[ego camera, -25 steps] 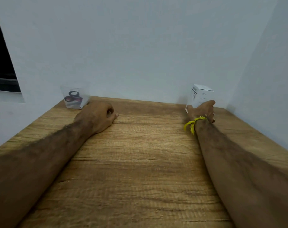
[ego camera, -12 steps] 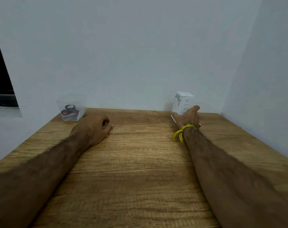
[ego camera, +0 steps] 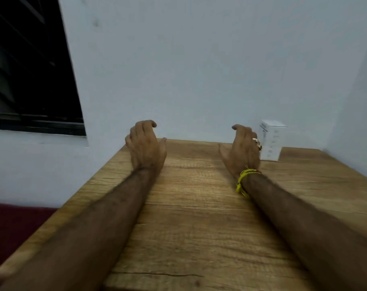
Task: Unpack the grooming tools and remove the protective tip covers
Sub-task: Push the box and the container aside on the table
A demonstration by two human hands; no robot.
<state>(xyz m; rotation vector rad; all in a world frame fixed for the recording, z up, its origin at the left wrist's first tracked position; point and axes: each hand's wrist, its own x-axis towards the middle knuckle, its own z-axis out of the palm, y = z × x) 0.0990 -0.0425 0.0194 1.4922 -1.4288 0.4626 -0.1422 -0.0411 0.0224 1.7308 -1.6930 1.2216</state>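
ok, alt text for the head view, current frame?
Two bare forearms reach across a wooden table, left hand and right hand raised with loosely curled fingers, holding nothing. A small white box stands by the wall, right of the right hand.

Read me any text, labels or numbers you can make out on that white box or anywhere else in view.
White box, front face: faint grey lines of print, too small and blurred to read.
White box, left side: a dark label patch, also unreadable.
Wooden table, wall, window: no text.
Nothing can be quoted.
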